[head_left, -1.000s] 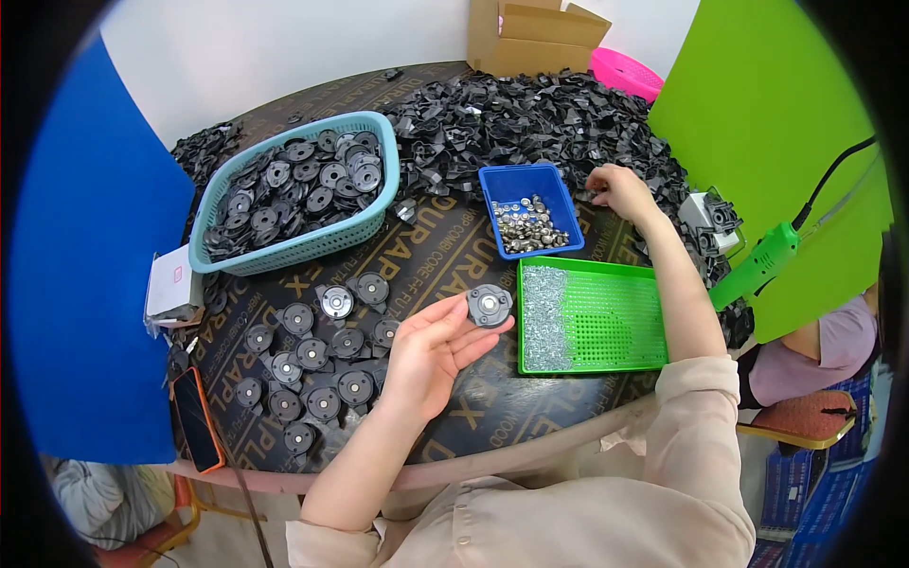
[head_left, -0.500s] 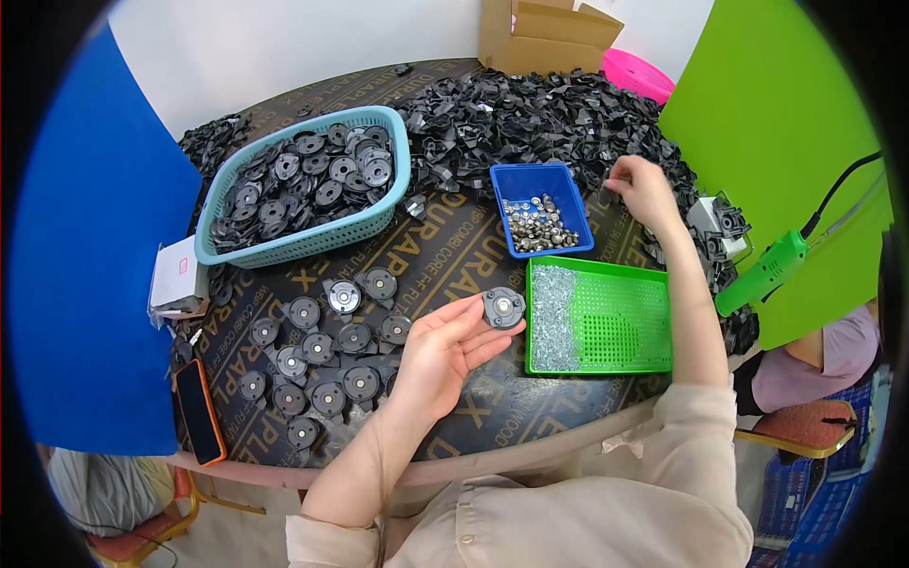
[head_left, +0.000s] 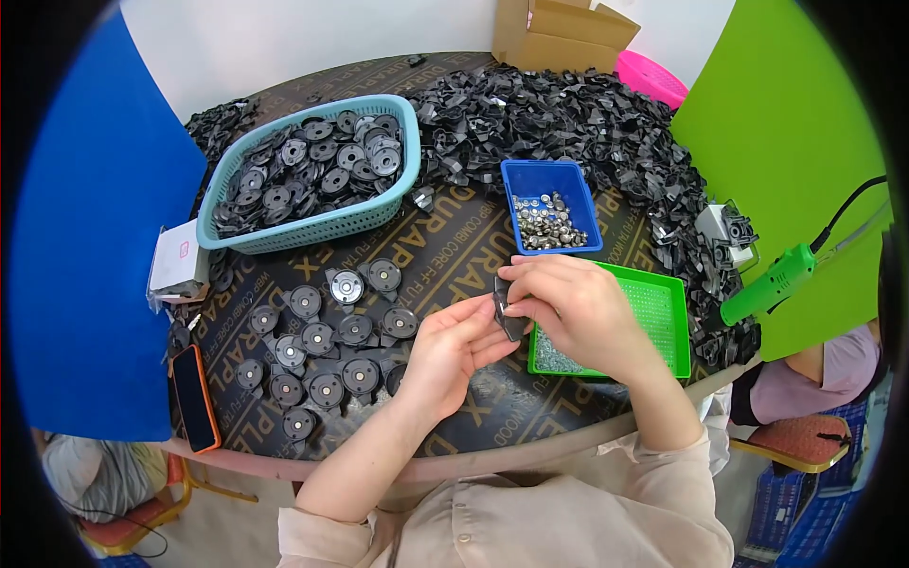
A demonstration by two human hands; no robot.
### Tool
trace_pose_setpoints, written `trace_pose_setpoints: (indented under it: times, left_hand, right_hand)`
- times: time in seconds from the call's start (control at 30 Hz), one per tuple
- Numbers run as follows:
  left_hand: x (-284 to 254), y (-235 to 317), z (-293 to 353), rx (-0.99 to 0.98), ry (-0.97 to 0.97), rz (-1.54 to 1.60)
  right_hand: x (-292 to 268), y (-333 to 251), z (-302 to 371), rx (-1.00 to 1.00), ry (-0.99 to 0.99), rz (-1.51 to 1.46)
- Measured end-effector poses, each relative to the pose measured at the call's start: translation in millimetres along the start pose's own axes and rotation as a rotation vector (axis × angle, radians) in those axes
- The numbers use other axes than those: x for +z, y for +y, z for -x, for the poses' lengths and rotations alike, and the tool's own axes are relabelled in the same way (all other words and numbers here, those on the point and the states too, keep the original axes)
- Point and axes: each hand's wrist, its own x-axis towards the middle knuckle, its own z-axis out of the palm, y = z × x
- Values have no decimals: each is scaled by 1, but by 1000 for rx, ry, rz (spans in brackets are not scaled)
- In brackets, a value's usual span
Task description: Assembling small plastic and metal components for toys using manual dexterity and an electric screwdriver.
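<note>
Disc [head_left: 512, 328] getting both hands now

Left hand [head_left: 441, 358] is pinching it, edge-on, mid-frame; right hand [head_left: 585, 308], fresh from the black parts pile [head_left: 653, 180] at upper right, is now clamping on too, so both are working one piece.

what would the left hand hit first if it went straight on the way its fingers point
Most likely the right hand, whose fingers are at the black part the left hand holds, though depth is unclear.
</note>
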Motion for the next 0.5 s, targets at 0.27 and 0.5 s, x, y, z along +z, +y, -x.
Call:
trace_pose_setpoints:
  times: [0.27,0.5]
  left_hand:
    - [-5,6,1,-38,-36,63]
    - [2,30,8,510,65,-748]
  right_hand:
    - [12,2,1,53,-21,-262]
    - [0,14,14,258,340,-656]
